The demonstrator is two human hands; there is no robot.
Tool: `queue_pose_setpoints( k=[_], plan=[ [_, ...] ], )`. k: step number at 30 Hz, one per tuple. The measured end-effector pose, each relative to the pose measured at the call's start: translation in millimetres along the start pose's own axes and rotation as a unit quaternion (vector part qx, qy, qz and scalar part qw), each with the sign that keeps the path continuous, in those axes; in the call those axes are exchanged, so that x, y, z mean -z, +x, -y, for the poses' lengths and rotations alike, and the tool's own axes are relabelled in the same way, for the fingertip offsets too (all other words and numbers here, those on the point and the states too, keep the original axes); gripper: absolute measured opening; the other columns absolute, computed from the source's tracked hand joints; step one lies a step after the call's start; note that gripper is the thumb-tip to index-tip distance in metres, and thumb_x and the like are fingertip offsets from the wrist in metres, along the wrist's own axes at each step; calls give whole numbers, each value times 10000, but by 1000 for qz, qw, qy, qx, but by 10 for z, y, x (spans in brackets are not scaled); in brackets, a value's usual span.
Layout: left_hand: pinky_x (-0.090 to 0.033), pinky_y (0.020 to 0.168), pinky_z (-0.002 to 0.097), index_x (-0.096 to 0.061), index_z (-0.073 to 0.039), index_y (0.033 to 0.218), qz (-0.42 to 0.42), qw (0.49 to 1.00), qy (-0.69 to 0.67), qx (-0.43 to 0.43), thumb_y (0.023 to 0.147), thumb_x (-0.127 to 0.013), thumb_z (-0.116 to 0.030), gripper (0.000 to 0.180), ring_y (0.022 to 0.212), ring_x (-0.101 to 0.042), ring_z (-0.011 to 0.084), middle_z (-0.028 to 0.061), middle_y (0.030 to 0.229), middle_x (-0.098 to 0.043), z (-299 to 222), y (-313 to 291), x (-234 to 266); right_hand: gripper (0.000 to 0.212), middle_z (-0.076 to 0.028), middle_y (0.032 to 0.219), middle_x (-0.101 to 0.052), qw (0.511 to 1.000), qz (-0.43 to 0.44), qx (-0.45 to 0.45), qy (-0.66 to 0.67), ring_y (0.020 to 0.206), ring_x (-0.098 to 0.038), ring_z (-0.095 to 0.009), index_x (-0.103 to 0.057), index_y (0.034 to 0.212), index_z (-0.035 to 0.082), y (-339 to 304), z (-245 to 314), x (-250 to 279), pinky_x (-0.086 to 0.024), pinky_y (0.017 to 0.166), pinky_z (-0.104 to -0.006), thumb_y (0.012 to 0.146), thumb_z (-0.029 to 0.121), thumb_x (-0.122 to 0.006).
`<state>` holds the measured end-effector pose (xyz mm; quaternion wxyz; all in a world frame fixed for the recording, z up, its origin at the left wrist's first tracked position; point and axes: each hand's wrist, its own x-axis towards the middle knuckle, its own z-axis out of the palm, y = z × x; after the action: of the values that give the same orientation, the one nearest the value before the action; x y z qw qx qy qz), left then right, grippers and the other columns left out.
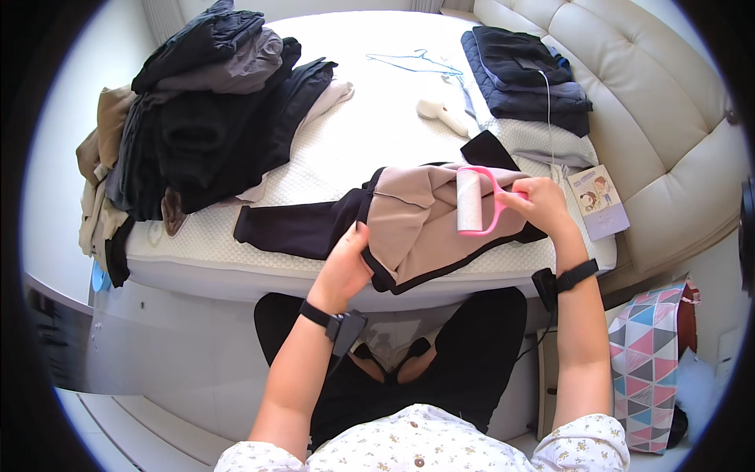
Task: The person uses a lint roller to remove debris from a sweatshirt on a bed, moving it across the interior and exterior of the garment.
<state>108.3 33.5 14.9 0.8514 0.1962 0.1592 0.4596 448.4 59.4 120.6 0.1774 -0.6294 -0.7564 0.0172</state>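
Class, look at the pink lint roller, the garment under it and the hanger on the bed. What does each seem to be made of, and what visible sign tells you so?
Lint roller: smooth pink frame, probably plastic; matte white roll, likely sticky paper.
Garment: soft, matte beige-pink fabric with dark trim; it folds and drapes, so cloth, fibre unclear.
Hanger: thin light-blue outline, likely coated wire or slim plastic; too small to be sure.

A: Any open space on that bed [370, 118]?

B: Yeah, the far middle of the mattress is mostly bare, only a blue wire hanger [413, 61] and a white handheld gadget [442, 114] lying out there. The left side is walled off by a big heap of dark clothes [208, 110].

A: And the right?

B: Folded navy jackets [525, 79] at the far right, a small booklet [600, 202] near the edge, then the sofa [653, 102] right behind. The near edge is covered by the beige-and-black garment [417, 228].
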Motion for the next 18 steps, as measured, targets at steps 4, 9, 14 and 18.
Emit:
queue_pose_setpoints(
  k=[4, 9, 14, 18],
  plan=[
    [-442, 964, 297, -488, -6, 1293, -25, 967, 230, -103, 889, -600, -21, 420, 1090, -574, 144, 74, 1216, -600, 243, -100, -34, 445, -128, 618, -605, 995, -14, 26, 99, 579, -594, -294, -663, 648, 61, -2, 174, 118, -435, 524, -386, 778, 486, -677],
    [-460, 892, 276, -580, 4, 1164, -48, 934, 352, -43, 902, -560, -39, 266, 992, -589, 109, 45, 1096, -640, 141, -292, -4, 460, -110, 545, -548, 953, 51, 292, 67, 555, -578, -273, -628, 595, 73, 174, 1042, 34, -442, 533, -370, 729, 505, -715],
    [-427, 849, 232, -588, 43, 1160, -116, 919, 374, -34, 813, -491, -24, 367, 942, -565, 119, 43, 1063, -628, 110, -562, 174, 464, -96, 565, -599, 942, 127, 312, 15, 599, -625, -270, -668, 618, 99, 338, 1299, -323, -479, 565, -363, 672, 555, -733],
    [-421, 861, 241, -614, 59, 1115, -110, 944, 307, -58, 789, -416, -14, 388, 947, -556, 114, 35, 1020, -630, 89, -684, 377, 499, -104, 607, -632, 959, 117, 258, -14, 616, -642, -282, -684, 649, 97, 466, 889, -470, -497, 597, -381, 669, 594, -720]
  ],
)
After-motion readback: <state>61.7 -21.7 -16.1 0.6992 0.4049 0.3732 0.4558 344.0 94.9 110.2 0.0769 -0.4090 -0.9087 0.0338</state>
